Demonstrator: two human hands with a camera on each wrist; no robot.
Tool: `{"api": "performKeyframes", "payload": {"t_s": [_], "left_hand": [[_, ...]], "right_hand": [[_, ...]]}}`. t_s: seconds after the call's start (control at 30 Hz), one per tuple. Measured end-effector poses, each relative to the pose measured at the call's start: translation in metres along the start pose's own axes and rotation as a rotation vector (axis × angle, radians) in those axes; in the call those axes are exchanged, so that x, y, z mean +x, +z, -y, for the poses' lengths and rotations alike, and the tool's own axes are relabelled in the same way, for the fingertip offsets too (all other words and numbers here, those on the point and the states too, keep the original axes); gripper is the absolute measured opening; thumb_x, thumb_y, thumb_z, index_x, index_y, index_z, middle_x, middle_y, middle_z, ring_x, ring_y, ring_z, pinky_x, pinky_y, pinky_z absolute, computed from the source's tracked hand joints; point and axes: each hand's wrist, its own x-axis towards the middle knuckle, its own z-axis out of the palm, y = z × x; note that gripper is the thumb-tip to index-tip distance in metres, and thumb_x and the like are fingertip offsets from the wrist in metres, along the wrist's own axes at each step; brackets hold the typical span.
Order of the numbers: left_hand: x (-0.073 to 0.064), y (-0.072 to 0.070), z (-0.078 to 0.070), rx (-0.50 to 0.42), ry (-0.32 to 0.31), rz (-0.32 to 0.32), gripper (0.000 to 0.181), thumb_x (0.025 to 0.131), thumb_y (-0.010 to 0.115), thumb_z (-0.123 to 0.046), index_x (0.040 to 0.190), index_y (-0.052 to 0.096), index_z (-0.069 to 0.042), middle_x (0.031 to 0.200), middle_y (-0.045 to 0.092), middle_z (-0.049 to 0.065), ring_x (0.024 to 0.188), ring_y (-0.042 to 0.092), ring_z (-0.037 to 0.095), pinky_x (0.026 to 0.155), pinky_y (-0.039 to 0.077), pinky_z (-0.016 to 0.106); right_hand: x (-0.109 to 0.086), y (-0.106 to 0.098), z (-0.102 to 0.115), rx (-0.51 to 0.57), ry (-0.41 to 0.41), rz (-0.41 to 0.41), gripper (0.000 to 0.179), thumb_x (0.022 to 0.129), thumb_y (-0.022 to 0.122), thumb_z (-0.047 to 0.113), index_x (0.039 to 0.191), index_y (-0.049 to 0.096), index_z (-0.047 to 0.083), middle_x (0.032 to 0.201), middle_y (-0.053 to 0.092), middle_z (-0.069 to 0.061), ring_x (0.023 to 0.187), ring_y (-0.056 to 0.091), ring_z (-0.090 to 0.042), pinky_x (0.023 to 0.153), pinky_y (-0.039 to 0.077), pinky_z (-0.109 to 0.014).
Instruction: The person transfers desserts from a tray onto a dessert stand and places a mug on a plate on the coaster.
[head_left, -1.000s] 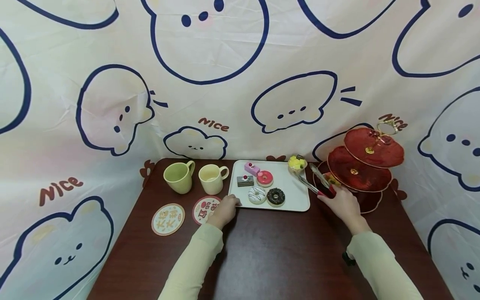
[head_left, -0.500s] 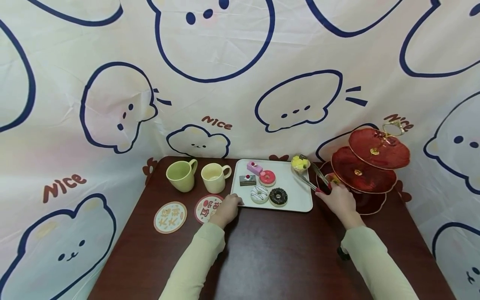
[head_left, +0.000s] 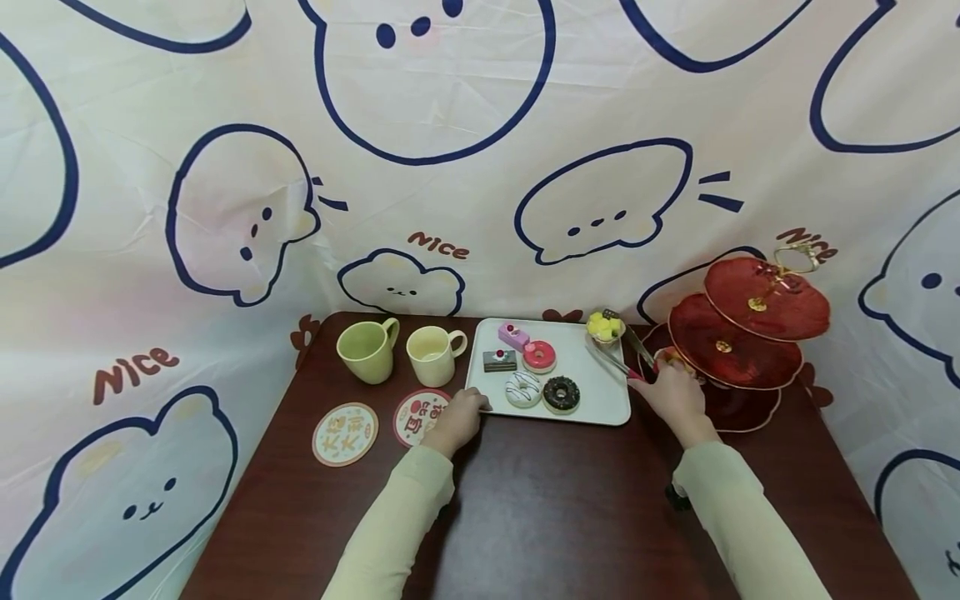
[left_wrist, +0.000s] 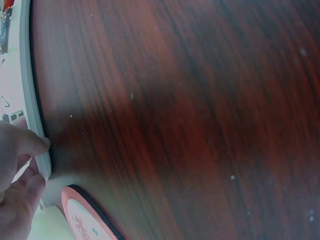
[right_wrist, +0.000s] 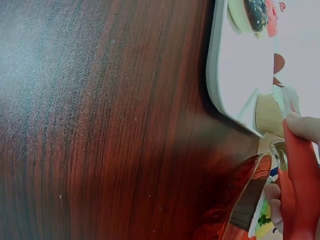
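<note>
My left hand [head_left: 457,418] pinches the near left corner of a white tray [head_left: 596,407], thumb and fingers on its rim in the left wrist view. With my right hand [head_left: 678,404] I grip tongs by their red handles [right_wrist: 301,185]. The metal arms of the tongs reach either side of a yellow-topped tart [head_left: 604,327] at the tray's far right corner. In the right wrist view the tart's pale cup [right_wrist: 268,114] stands at the tray corner, partly behind the tongs. The tray also bears a pink donut [head_left: 539,357], a white donut [head_left: 522,389], a black donut [head_left: 561,394] and two small cakes [head_left: 500,360].
A red tiered stand [head_left: 735,342] with gold edges rises right beside my right hand, with a yellowish food item [head_left: 672,358] on its lowest tier. Left of the tray are a green mug [head_left: 366,354], a cream mug [head_left: 431,357] and two round coasters [head_left: 345,434]. A patterned cloth hangs behind.
My right hand and forearm have shifted slightly left, and the tongs' arms have drawn closer together around the tart. My left hand stays on the tray corner. The head view has turned a little left.
</note>
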Motion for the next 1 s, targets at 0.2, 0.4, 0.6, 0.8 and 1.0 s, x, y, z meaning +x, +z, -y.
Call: {"api": "performKeyframes", "payload": {"t_s": [0.2, 0.4, 0.6, 0.8, 1.0], "left_hand": [[0.0004, -0.0012, -0.0027, 0.000, -0.012, 0.000, 0.025, 0.087, 0.057, 0.015, 0.090, 0.076, -0.001, 0.088, 0.064, 0.011, 0.089, 0.063, 0.031, 0.084, 0.056, 0.043], [0.0004, -0.0009, -0.0024, 0.000, -0.005, -0.006, 0.025, 0.086, 0.057, 0.016, 0.090, 0.076, 0.000, 0.087, 0.064, 0.011, 0.087, 0.063, 0.031, 0.082, 0.056, 0.043], [0.0001, -0.0005, -0.0021, 0.008, -0.005, 0.002, 0.026, 0.085, 0.057, 0.016, 0.090, 0.076, 0.000, 0.087, 0.065, 0.012, 0.088, 0.063, 0.032, 0.083, 0.056, 0.044], [0.0006, 0.0004, -0.0011, 0.012, -0.007, 0.003, 0.025, 0.085, 0.057, 0.017, 0.090, 0.076, 0.000, 0.087, 0.064, 0.012, 0.087, 0.063, 0.032, 0.082, 0.056, 0.044], [0.0022, 0.0014, 0.0008, 0.010, -0.001, 0.011, 0.026, 0.085, 0.057, 0.017, 0.090, 0.076, 0.000, 0.087, 0.065, 0.012, 0.087, 0.063, 0.031, 0.082, 0.056, 0.043]], "right_hand": [[0.0031, 0.0023, 0.0005, 0.012, -0.021, -0.025, 0.081, 0.094, 0.070, 0.040, 0.143, 0.042, -0.018, 0.129, 0.050, -0.042, 0.106, 0.057, -0.058, 0.090, 0.049, -0.066], [0.0032, 0.0046, 0.0020, 0.022, -0.026, -0.035, 0.079, 0.095, 0.071, 0.038, 0.143, 0.043, -0.017, 0.129, 0.050, -0.040, 0.103, 0.058, -0.058, 0.088, 0.051, -0.066], [0.0018, 0.0052, 0.0006, 0.008, -0.025, -0.013, 0.079, 0.097, 0.068, 0.038, 0.145, 0.038, -0.017, 0.130, 0.047, -0.040, 0.103, 0.058, -0.057, 0.086, 0.051, -0.066], [0.0012, 0.0036, 0.0022, 0.013, -0.020, -0.002, 0.071, 0.098, 0.068, 0.037, 0.142, 0.045, -0.014, 0.132, 0.046, -0.036, 0.095, 0.060, -0.051, 0.081, 0.053, -0.062], [-0.0024, 0.0011, 0.0045, -0.003, -0.030, -0.007, 0.068, 0.098, 0.067, 0.038, 0.140, 0.050, -0.011, 0.135, 0.047, -0.034, 0.100, 0.060, -0.051, 0.081, 0.053, -0.062]]}}
